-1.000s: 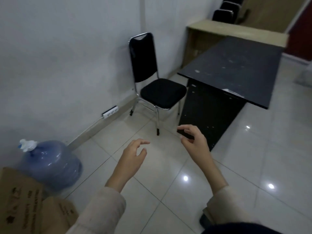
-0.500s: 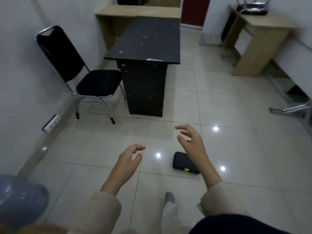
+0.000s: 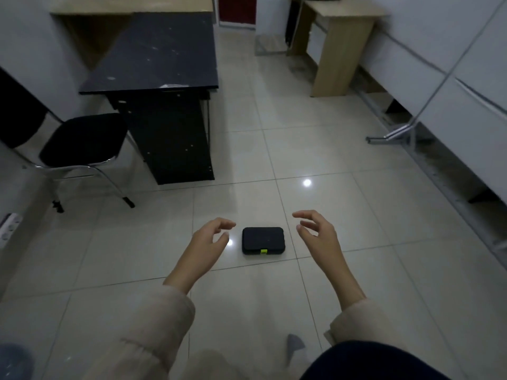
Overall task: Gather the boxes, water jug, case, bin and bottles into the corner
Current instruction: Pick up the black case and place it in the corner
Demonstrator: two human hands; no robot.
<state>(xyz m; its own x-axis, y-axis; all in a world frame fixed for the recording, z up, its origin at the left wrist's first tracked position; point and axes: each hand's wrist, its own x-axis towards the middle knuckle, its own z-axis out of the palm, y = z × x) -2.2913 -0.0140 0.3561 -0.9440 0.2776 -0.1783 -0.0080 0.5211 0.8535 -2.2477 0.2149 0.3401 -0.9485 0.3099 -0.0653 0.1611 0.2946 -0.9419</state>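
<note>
Both hands out in front, empty, with curled, spread fingers: left hand (image 3: 210,237) just left of the small black case (image 3: 262,240), right hand (image 3: 317,233) just right of it, neither touching it. Case lying flat on the shiny tile floor (image 3: 356,270), shut, with a little yellow-green tab on the near edge. A second ago, looking at the wall, the black chair (image 3: 79,141) and the big blue water jug beside brown boxes; half a second ago, turned toward the room with the case low and off to the right. Now facing the case straight on, with it sitting right between the hands. Likely meaning: jug and boxes already by the corner, case next to be picked up. Only a blurry blue bit at the bottom left edge, maybe the water jug (image 3: 13,360), hard to tell. Farther out, a black table (image 3: 153,58) with a dusty top, a wooden table (image 3: 340,37) by the far wall. No bin or bottles showing. No open container anywhere; cannot tell what is inside the case.
</note>
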